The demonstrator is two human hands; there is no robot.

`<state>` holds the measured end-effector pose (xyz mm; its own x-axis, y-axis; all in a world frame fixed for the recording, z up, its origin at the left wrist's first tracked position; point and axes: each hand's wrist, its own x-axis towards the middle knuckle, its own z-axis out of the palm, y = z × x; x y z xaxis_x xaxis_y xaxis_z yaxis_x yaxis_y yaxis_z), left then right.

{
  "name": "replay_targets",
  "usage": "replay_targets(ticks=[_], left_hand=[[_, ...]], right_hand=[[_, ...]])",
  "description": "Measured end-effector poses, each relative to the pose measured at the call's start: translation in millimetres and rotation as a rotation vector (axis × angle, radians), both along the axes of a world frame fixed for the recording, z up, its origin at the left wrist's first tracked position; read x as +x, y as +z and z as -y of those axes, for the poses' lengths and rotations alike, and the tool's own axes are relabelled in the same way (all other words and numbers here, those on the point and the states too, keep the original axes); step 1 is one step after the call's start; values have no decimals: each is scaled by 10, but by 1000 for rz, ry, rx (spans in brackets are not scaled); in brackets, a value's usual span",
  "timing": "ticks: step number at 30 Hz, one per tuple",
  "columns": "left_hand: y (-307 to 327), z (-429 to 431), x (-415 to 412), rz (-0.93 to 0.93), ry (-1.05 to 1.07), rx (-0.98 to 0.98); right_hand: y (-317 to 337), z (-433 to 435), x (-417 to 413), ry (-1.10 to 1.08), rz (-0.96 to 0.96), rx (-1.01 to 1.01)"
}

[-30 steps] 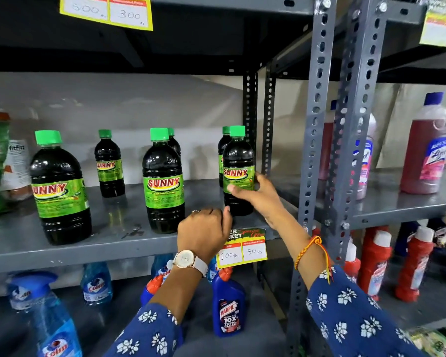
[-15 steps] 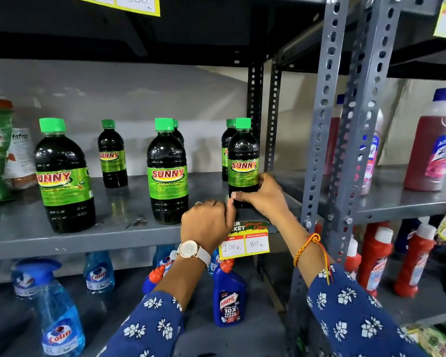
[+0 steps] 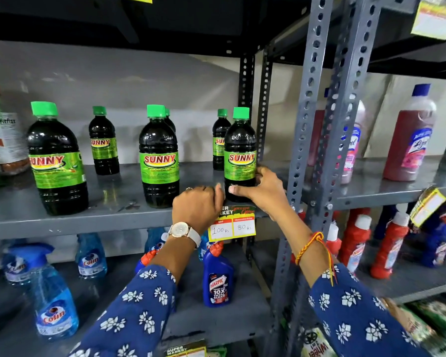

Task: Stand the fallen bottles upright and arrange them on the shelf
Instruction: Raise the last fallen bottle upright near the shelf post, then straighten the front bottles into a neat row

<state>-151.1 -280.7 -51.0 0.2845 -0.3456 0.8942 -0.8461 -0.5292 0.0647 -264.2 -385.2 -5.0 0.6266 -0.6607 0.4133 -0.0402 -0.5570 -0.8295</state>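
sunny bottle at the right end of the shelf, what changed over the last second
The right hand slid down the front right Sunny bottle from its label to its base, keeping hold. The left hand stayed fisted at the shelf edge. The other bottles stayed upright.

Six dark Sunny bottles stand upright on the grey shelf (image 3: 62,222). The right hand (image 3: 264,189) grips the base of the rightmost front bottle (image 3: 240,153), thumb across its front, beside the slotted post (image 3: 304,140). The left hand (image 3: 197,204) rests curled at the shelf edge just left of that bottle, above the yellow price tag (image 3: 232,228).
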Motion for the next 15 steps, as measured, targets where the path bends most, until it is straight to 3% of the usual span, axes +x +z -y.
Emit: replay_targets(ticks=[11, 15], left_hand=[[61, -90, -66, -34, -65, 7], [146, -536, -136, 179, -183, -96]], right_hand=[[-41, -94, -28, -59, -18, -93], [-46, -443, -45, -201, 343, -372]])
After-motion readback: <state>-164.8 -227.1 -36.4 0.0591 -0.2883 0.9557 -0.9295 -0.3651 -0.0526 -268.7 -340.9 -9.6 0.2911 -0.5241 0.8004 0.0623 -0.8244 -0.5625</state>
